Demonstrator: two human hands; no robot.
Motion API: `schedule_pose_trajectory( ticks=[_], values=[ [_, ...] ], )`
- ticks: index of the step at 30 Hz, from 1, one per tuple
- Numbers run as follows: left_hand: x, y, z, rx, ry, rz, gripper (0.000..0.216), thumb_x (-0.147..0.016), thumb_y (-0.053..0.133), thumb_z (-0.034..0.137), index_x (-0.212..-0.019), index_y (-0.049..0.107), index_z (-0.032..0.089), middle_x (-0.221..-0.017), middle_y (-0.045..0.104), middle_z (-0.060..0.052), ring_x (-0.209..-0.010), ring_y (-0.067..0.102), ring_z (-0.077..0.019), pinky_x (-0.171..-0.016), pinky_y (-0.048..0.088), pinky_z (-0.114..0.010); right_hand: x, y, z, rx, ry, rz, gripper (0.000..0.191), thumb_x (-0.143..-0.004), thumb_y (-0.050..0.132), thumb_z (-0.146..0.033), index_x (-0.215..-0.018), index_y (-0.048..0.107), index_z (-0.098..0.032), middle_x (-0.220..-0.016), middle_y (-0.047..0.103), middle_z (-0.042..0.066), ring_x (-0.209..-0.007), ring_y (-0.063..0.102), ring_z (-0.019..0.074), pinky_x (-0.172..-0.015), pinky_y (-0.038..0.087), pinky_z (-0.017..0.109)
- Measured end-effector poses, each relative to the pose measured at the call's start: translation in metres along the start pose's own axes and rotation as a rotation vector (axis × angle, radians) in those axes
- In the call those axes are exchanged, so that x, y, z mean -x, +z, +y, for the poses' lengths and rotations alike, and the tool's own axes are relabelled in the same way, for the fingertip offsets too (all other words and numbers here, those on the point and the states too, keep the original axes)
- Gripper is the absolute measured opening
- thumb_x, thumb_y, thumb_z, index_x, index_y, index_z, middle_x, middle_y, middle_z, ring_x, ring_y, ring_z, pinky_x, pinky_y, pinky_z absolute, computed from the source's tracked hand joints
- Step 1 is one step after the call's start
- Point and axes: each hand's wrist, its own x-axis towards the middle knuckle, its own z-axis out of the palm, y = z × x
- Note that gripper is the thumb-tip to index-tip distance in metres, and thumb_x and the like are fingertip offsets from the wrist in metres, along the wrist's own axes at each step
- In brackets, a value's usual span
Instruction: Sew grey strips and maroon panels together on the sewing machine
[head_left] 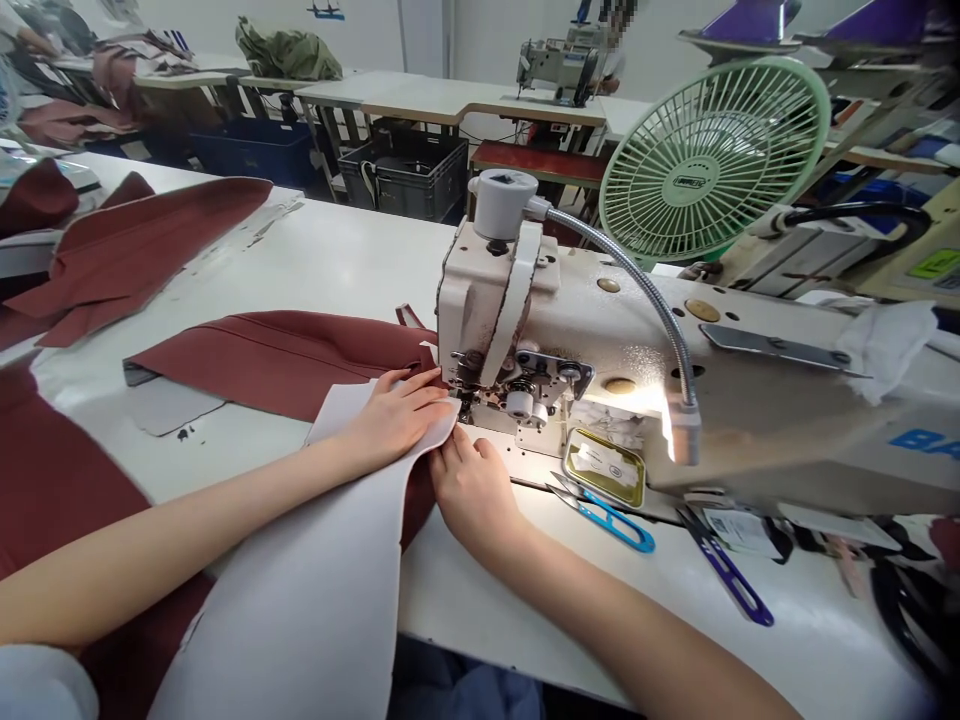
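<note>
My left hand lies flat, fingers stretched out, on a white backing piece that covers dark red fabric, with its fingertips close to the needle of the white sewing machine. My right hand rests at the near edge of the same piece, fingers curled and pinching the fabric edge just in front of the presser foot. The white piece runs from the needle back toward me and hangs over the table's edge.
Blue thread snips, a purple tool and a small green tin lie right of the needle. A green fan stands behind the machine. More red fabric pieces are stacked at the left. Other sewing tables and crates stand behind.
</note>
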Motion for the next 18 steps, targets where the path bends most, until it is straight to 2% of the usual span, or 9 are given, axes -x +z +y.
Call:
schedule_pose_trajectory(
  ticks=[7,11,18],
  values=[
    [-0.009,0.0057,0.0034,0.047,-0.008,0.007,0.031,-0.096,0.043,0.013,-0.115,0.063,0.026,-0.12,0.067,0.0,-0.122,0.051,-0.0214,-0.105,0.03,-0.044,0.0049,-0.0067,0.0032,-0.002,0.043,-0.035,0.027,-0.09,0.046,-0.006,-0.108,0.065,-0.005,-0.103,0.067,0.021,-0.105,0.053,0.0292,-0.065,0.041,0.035],
    [-0.0103,0.0078,0.004,0.063,-0.009,0.034,0.028,-0.096,0.044,0.016,-0.113,0.065,0.027,-0.117,0.068,0.0,-0.117,0.053,-0.0205,-0.102,0.031,-0.042,0.0065,-0.0073,0.0035,-0.007,0.055,-0.062,0.029,-0.089,0.045,-0.005,-0.111,0.064,-0.005,-0.106,0.067,0.022,-0.105,0.054,0.0291,-0.066,0.042,0.035],
    [-0.0107,0.0092,-0.0048,0.059,0.02,0.01,0.027,-0.095,0.045,0.014,-0.109,0.066,0.024,-0.118,0.068,-0.001,-0.114,0.055,-0.0201,-0.101,0.032,-0.04,0.0062,-0.0048,0.0048,-0.032,0.04,-0.083,0.033,-0.091,0.043,-0.005,-0.118,0.061,-0.003,-0.115,0.064,0.023,-0.113,0.052,0.0298,-0.071,0.046,0.036]
  ],
)
